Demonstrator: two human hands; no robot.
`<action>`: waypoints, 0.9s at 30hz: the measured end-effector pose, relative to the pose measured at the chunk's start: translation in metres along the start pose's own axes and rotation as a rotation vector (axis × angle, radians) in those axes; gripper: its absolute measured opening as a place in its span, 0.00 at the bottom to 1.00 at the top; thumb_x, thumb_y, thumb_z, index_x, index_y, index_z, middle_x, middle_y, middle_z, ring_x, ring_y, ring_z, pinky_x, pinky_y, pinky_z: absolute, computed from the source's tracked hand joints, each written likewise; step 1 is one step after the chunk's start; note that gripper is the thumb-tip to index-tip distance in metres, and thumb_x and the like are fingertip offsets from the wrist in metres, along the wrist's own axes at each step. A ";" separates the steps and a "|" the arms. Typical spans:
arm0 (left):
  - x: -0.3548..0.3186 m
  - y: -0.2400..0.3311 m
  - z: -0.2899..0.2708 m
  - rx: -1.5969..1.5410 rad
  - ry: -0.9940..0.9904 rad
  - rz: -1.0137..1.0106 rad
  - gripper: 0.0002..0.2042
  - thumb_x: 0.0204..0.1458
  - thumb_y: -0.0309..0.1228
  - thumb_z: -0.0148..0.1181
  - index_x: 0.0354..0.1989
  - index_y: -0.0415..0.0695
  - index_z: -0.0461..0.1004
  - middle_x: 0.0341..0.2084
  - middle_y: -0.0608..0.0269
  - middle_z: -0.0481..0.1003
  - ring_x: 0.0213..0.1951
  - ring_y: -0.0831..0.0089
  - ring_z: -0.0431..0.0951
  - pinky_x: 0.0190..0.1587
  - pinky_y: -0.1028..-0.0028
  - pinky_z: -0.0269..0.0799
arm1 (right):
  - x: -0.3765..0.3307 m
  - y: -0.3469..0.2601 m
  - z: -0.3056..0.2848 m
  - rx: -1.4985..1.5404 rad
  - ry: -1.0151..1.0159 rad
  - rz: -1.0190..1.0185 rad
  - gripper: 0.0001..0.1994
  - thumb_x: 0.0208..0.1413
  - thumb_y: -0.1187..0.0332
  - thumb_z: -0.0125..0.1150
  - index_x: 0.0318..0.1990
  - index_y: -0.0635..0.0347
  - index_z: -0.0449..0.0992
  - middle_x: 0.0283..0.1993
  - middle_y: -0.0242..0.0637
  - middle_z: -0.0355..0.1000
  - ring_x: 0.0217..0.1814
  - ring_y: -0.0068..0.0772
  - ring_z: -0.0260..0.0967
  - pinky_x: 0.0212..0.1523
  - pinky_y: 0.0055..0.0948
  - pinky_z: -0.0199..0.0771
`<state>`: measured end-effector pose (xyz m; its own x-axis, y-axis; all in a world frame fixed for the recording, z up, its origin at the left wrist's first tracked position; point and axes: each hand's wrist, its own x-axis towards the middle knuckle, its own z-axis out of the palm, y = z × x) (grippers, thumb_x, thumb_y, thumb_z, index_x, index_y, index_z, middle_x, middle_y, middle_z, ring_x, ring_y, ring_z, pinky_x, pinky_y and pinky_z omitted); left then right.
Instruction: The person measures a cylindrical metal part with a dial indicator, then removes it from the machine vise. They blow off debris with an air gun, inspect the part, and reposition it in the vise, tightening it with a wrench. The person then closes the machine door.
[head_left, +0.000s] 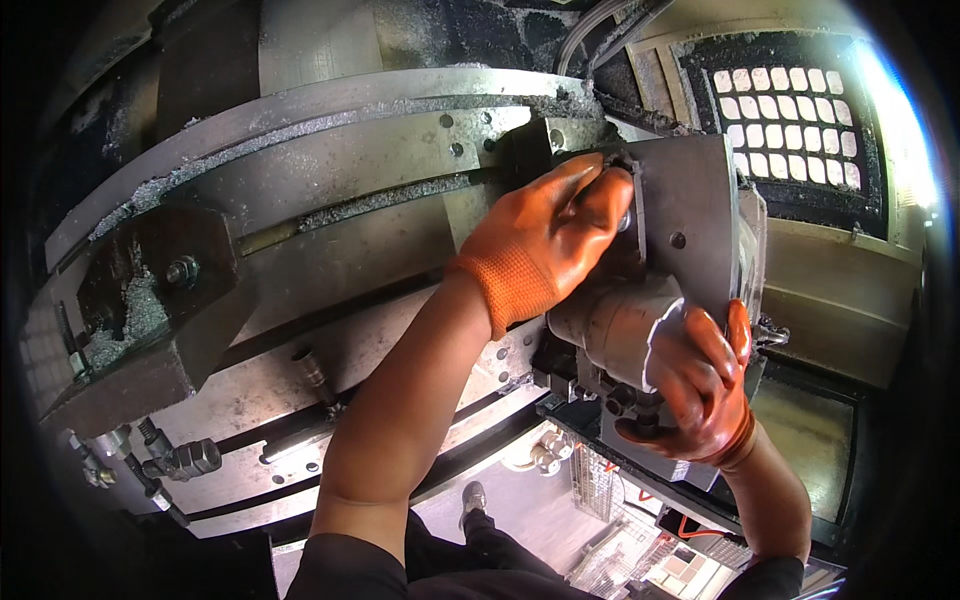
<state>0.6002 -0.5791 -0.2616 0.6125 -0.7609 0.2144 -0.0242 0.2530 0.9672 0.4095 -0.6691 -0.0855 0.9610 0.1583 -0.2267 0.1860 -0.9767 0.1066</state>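
Note:
Both of my hands wear orange coated gloves. My left hand (pixel 550 235) is closed, its fingers curled against the edge of an upright grey metal plate (pixel 690 215). Something small and shiny shows by its fingertips, mostly covered, so I cannot make out what it grips. Below it a cylindrical metal part (pixel 615 325) lies on its side, with a jagged light edge at its right end. My right hand (pixel 700 385) curls round that right end, its thumb lower down beside dark bolts (pixel 625 402) under the cylinder.
A slotted machine table (pixel 370 150) strewn with metal chips runs to the left. A dark angle bracket (pixel 150 300) holding chips stands there, near a large bolt with nuts (pixel 190 458). A grid-covered light panel (pixel 785 120) is at the upper right. My shoe (pixel 473 503) shows on the floor below.

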 end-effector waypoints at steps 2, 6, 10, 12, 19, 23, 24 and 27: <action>-0.003 0.000 0.000 -0.074 0.090 -0.066 0.08 0.68 0.32 0.58 0.47 0.40 0.73 0.43 0.58 0.80 0.45 0.60 0.82 0.48 0.65 0.77 | 0.001 0.000 0.001 0.014 0.007 -0.002 0.37 0.29 0.50 0.80 0.50 0.57 0.78 0.54 0.39 0.76 0.61 0.53 0.69 0.56 0.67 0.62; -0.005 -0.028 0.015 -0.104 0.083 -0.272 0.19 0.63 0.49 0.60 0.40 0.42 0.74 0.33 0.51 0.79 0.36 0.48 0.80 0.41 0.59 0.76 | 0.004 -0.001 0.002 0.047 0.033 0.004 0.41 0.16 0.53 0.83 0.47 0.57 0.76 0.53 0.42 0.76 0.59 0.56 0.71 0.54 0.66 0.61; -0.004 0.008 0.009 0.164 0.046 -0.247 0.21 0.61 0.49 0.60 0.33 0.39 0.73 0.27 0.45 0.78 0.35 0.43 0.80 0.40 0.54 0.76 | 0.002 0.000 0.001 0.035 0.032 -0.009 0.42 0.15 0.53 0.83 0.47 0.58 0.75 0.55 0.43 0.75 0.60 0.57 0.71 0.54 0.67 0.61; -0.006 0.008 0.009 0.155 0.078 -0.152 0.20 0.60 0.46 0.62 0.30 0.38 0.72 0.24 0.44 0.77 0.34 0.41 0.80 0.38 0.53 0.76 | 0.001 -0.001 0.000 0.027 0.012 -0.003 0.43 0.15 0.53 0.84 0.49 0.58 0.76 0.56 0.44 0.75 0.62 0.58 0.70 0.57 0.71 0.60; -0.005 0.005 0.016 0.098 0.126 -0.160 0.18 0.59 0.41 0.65 0.30 0.37 0.71 0.26 0.42 0.77 0.34 0.40 0.80 0.36 0.53 0.74 | -0.001 0.001 -0.001 -0.025 0.006 -0.011 0.31 0.43 0.48 0.73 0.53 0.57 0.81 0.56 0.39 0.78 0.69 0.52 0.66 0.63 0.69 0.60; 0.004 -0.001 0.006 0.013 0.017 -0.348 0.28 0.61 0.56 0.58 0.33 0.36 0.75 0.30 0.41 0.80 0.38 0.40 0.81 0.41 0.56 0.75 | -0.004 0.002 0.000 0.006 -0.001 0.008 0.35 0.36 0.49 0.77 0.54 0.55 0.81 0.59 0.37 0.77 0.70 0.50 0.65 0.67 0.69 0.55; 0.004 -0.006 0.010 0.031 -0.003 -0.385 0.30 0.62 0.58 0.55 0.34 0.36 0.75 0.31 0.40 0.80 0.39 0.40 0.81 0.43 0.55 0.76 | -0.005 0.001 -0.002 0.010 -0.002 0.013 0.36 0.35 0.49 0.78 0.55 0.55 0.81 0.59 0.37 0.77 0.71 0.50 0.65 0.68 0.69 0.54; 0.012 0.031 0.014 0.306 -0.002 -0.505 0.34 0.63 0.63 0.49 0.36 0.36 0.77 0.35 0.38 0.80 0.43 0.39 0.81 0.48 0.55 0.76 | -0.008 0.003 -0.001 0.054 -0.009 0.028 0.41 0.29 0.51 0.80 0.58 0.55 0.80 0.62 0.37 0.76 0.74 0.51 0.63 0.71 0.70 0.51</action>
<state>0.5956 -0.5891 -0.2268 0.6061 -0.7434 -0.2827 0.0429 -0.3244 0.9450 0.4021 -0.6733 -0.0824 0.9639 0.1296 -0.2326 0.1474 -0.9872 0.0612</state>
